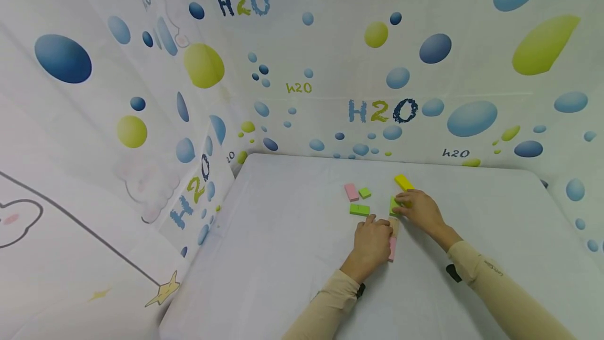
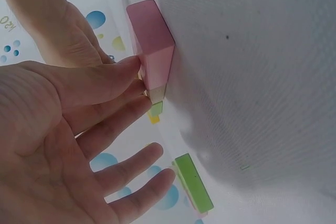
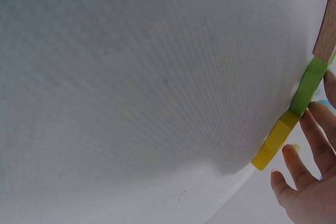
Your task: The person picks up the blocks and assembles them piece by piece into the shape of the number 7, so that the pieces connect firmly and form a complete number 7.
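Pink [image 2: 153, 45], wooden [image 1: 394, 227], green [image 3: 308, 85] and yellow [image 3: 274, 142] blocks form a line running away from me on the white table. From the left side, my left hand [image 1: 373, 243] touches this line. Its thumb meets the pink block, and the index and middle fingertips lie near the wooden one. My right hand [image 1: 422, 213] reaches in from the right, its extended fingertips at the green block, close to where that meets the yellow block. In the head view its fingers partly cover the green block.
Left of the line lie another pink block [image 1: 351, 192], a small green block [image 1: 365, 192] and a green piece with a seam across it [image 1: 359, 209]. A printed curtain [image 1: 330, 51] hangs behind the white table [image 1: 283, 235] and along its left side.
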`<state>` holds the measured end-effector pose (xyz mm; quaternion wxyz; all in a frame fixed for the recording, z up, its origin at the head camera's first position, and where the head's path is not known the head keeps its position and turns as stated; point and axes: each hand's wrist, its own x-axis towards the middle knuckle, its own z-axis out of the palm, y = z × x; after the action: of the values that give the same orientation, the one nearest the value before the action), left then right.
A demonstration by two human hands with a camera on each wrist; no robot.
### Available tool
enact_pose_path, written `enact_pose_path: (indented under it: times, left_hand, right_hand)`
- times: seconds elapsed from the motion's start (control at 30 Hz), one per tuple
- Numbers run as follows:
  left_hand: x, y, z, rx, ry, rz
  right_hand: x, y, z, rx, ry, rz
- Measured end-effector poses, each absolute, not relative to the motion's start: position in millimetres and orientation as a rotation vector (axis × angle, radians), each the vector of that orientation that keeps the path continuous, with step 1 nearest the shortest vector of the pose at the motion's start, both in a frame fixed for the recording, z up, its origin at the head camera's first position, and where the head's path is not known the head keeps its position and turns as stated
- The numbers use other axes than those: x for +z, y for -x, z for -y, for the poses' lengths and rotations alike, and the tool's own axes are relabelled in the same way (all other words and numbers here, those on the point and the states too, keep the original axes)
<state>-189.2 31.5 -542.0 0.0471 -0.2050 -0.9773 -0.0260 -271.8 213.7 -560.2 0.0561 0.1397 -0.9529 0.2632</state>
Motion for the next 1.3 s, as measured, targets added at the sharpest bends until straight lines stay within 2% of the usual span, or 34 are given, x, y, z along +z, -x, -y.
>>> enact_pose_path:
  times: [1.3]
  left_hand:
    - [-544.0,195.3,-29.8,-0.172,0.612,2.991]
  right_hand:
    - [-564.5,263.1,-213.3,0.782,-0.481,2.802]
